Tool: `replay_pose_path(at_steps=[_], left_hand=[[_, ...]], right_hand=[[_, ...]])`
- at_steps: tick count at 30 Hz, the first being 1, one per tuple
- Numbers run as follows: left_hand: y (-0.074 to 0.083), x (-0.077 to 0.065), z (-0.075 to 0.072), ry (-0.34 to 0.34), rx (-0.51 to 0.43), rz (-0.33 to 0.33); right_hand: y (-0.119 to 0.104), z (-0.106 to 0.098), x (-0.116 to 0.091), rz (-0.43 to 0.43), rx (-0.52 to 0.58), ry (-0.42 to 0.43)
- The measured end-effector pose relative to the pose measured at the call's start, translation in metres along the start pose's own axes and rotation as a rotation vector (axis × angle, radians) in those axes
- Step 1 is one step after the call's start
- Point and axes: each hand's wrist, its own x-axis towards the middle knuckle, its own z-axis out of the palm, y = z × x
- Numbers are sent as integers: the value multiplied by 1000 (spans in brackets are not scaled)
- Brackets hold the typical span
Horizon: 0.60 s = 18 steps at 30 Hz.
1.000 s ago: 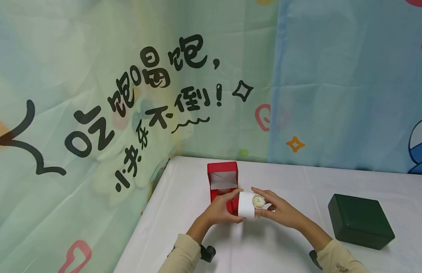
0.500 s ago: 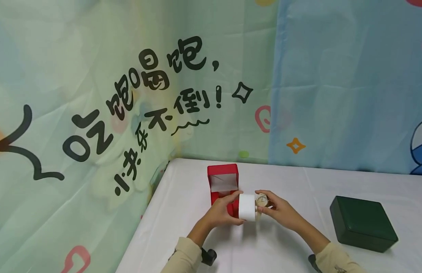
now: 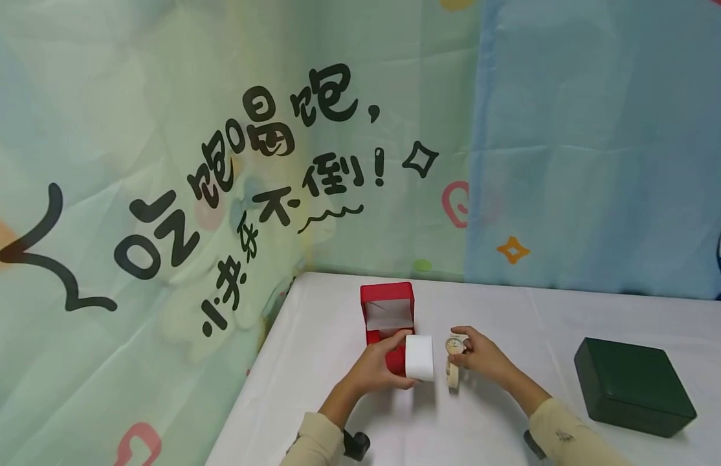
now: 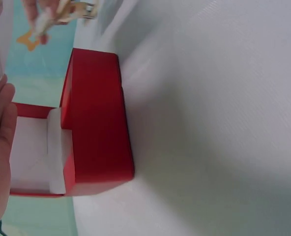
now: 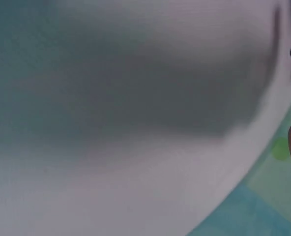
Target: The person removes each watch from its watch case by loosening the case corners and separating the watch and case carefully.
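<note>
Nearest, two hands: the left hand (image 3: 369,366) is holding one white cushion (image 3: 419,358) between spread thumb and fingers; the right hand (image 3: 483,356) is pinching one watch (image 3: 455,346) tightly.
Watch: it is hanging apart from the cushion, just beside it.
Boxes, two: one green box (image 3: 635,385) is sitting rightward; one red box (image 3: 387,292), lid raised, is standing behind the left hand.

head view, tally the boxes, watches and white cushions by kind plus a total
Boxes: 2 (open red box, closed dark green box)
Watches: 1 (cream-strapped wristwatch, held in the right hand)
White cushions: 1 (white watch cushion, held in the left hand)
Total: 4
</note>
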Motion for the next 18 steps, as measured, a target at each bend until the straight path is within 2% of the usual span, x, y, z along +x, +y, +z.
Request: replay_pose_path(at_steps=[6,12,18], left_hand=[[-10,-5,-3,3,-27,-27],[-18,-11,-5,13,-11,-50],[-23,-11,-11,16,-13,-43]], right_hand=[[13,8,14,64,-99,9],[26,12,19,28,-223,22],[29,14,28,-23,-242,56]])
